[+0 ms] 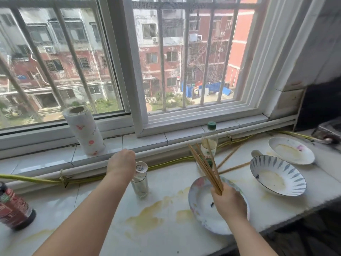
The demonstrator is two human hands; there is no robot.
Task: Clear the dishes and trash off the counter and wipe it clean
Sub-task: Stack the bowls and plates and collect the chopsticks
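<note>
While our left hand [121,163] hovers above the counter [166,183] just left of a glass jar [140,180], fingers hidden so we cannot tell its grip, our right hand [227,202] clenches the chopsticks [204,167], which fan upward over a plate [201,206]. Further right sit a striped bowl [278,174] and a white bowl [291,149].

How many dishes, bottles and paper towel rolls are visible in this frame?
Dishes: 3 (floral plate, blue-striped bowl, white bowl)
Bottles: 3 (green-capped bottle, clear glass bottle, dark bottle)
Paper towel rolls: 1
Chopsticks: overlapping, uncountable, left out
Total: 7
</note>
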